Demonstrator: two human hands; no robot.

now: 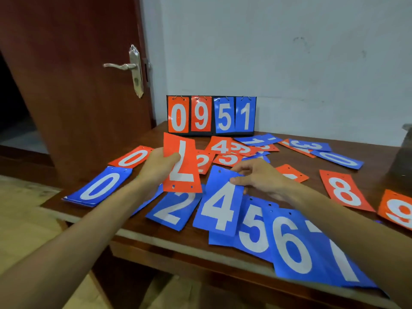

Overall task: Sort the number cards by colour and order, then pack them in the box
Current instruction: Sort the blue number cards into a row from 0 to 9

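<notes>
1. Your left grip [156, 166] is closed on the red 7 card [181, 166], thumb across its face. The card is upside down, held above the surface [312, 192] and over the top edge of the blue 2 card [174, 210]. Turn it upright before you set it down.
2. Your right grip [260, 177] pinches the top edge of the blue 4 card [219, 208]. This card lies in the near blue row and overlaps the blue 5 card [252, 230]. Slide it flat; lifting would likely drag the 5 along.
3. The blue row reads, left to right: blue 0 card [100, 186], 2, 4, 5, blue 6 card [289, 246], blue 7 card [341, 264]. Another blue sheet shows under the 4 with its number hidden. Check it before squaring the row.
4. The red 7 likely belongs just left of the red 8 card [344, 190], with the red 9 card [399, 210] beyond. That spot lies past your right arm, so free the right grip first.
5. The cards look glossy and will probably slip. Keep the overlaps small.
6. I can't pick out a box in view.
</notes>
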